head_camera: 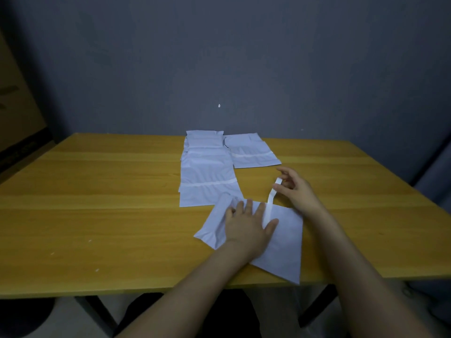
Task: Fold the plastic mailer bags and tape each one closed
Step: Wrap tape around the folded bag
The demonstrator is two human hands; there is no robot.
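Mailer bag [285, 240], one, under left hand [246, 225]; right hand [295, 189] pinches one strip [270, 198].

Single view, head-worn, wide-angle. It looked forward and down from the near edge of the counter [97, 191], close above it, with the forearms [195, 286] entering from the bottom edge. The counter's far edge met a grey wall [219, 57] that filled the upper frame. Corners were darkened.
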